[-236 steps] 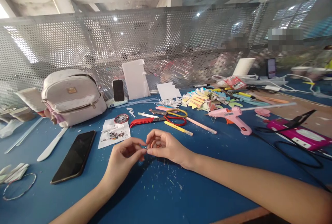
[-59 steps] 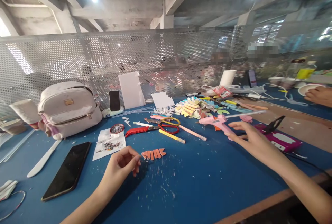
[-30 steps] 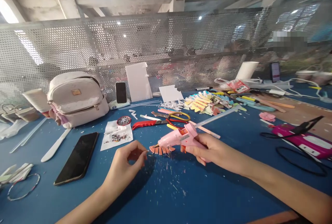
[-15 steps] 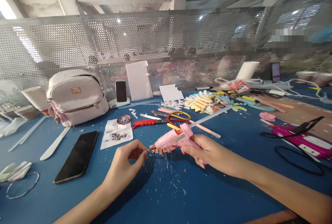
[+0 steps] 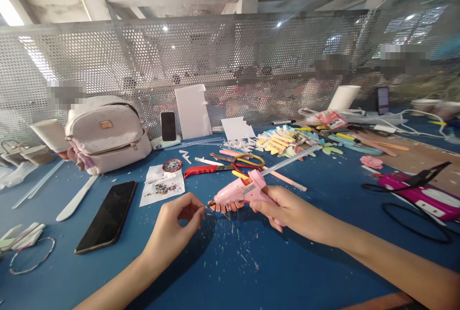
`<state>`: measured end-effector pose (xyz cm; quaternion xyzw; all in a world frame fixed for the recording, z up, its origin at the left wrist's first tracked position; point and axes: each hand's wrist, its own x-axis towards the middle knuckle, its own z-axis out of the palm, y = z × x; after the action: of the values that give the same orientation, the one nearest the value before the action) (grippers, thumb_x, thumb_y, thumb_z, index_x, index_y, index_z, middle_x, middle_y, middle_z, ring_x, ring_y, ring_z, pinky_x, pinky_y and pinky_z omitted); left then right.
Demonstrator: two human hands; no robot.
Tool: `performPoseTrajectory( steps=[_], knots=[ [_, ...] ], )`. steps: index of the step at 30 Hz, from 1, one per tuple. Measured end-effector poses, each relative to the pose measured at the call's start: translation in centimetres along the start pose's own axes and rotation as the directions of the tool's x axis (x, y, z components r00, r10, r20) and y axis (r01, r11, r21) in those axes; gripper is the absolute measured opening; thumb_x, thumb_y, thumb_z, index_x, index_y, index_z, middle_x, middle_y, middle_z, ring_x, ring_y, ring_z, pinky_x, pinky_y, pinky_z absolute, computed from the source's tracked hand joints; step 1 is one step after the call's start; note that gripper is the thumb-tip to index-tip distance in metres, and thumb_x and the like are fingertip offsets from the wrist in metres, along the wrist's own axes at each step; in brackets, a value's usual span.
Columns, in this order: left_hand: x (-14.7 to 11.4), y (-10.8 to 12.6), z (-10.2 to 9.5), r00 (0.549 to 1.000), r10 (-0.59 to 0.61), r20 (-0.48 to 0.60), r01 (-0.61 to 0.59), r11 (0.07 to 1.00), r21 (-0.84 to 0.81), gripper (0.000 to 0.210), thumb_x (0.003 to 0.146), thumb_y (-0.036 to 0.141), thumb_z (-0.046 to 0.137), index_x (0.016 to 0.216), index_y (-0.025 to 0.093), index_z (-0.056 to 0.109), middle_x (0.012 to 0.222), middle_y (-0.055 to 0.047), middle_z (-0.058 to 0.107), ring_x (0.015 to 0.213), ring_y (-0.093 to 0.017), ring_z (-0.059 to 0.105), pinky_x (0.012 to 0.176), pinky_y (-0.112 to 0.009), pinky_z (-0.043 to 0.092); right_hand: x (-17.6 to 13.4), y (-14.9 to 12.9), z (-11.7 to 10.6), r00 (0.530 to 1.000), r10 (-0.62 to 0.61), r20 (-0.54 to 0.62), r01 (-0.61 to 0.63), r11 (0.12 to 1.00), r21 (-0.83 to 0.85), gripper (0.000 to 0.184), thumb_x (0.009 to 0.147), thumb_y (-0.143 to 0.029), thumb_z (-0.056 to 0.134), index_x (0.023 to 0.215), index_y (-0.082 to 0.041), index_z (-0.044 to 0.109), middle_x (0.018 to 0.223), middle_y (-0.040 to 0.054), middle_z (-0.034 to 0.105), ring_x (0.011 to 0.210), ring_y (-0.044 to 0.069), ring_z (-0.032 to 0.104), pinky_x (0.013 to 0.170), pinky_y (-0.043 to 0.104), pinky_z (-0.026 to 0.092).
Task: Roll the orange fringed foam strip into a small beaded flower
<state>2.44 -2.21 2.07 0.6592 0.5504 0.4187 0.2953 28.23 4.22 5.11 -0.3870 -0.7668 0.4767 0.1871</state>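
Observation:
My right hand [image 5: 278,207] is wrapped round the handle of a pink glue gun [image 5: 239,191], whose nozzle points left. A clear glue stick [image 5: 293,160] sticks out of its back end. My left hand [image 5: 185,216] is closed in a pinch right at the nozzle tip. Its fingertips seem to grip the left end of a curved strip of orange pieces [image 5: 230,207] with thin dark lines between them. The glue gun hides the upper part of this strip. Small pale scraps lie on the blue table [image 5: 266,271] below.
Red-handled cutters [image 5: 201,170] and yellow-handled scissors [image 5: 251,159] lie behind the glue gun. Cut paper pieces [image 5: 280,141] are piled further back. A phone [image 5: 107,217] and a white backpack [image 5: 108,132] are at left, a magenta power strip [image 5: 424,197] with a black cable at right.
Both hands and the glue gun hold almost the same place. The view has shifted very slightly, and a blurred head now shows behind the backpack.

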Motion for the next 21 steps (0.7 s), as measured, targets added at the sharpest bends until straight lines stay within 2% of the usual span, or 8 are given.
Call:
performPoseTrajectory(
  steps=[6, 21],
  knots=[
    [-0.05, -0.07, -0.05, 1.0, -0.003, 0.007, 0.003, 1.0, 0.014, 0.016, 0.088, 0.025, 0.054, 0.075, 0.018, 0.06, 0.063, 0.0, 0.061, 0.057, -0.015, 0.059, 0.056, -0.025, 0.048, -0.12, -0.04, -0.02, 1.0, -0.003, 0.006, 0.003, 1.0, 0.001, 0.043, 0.091, -0.059, 0.052, 0.097, -0.016, 0.057, 0.059, -0.0047, 0.045, 0.052, 0.011, 0.049, 0.05, 0.022, 0.042],
    [0.06, -0.2, -0.05, 1.0, 0.015, -0.001, -0.015, 1.0, 0.004, 0.016, 0.088, 0.024, 0.054, 0.076, 0.018, 0.06, 0.064, 0.001, 0.061, 0.057, -0.015, 0.059, 0.057, -0.025, 0.049, -0.23, -0.92, -0.14, 1.0, -0.009, 0.02, 0.009, 1.0, -0.021, 0.05, 0.089, -0.065, 0.05, 0.092, -0.015, 0.053, 0.06, -0.0046, 0.044, 0.052, 0.011, 0.048, 0.049, 0.021, 0.04]
  ],
)
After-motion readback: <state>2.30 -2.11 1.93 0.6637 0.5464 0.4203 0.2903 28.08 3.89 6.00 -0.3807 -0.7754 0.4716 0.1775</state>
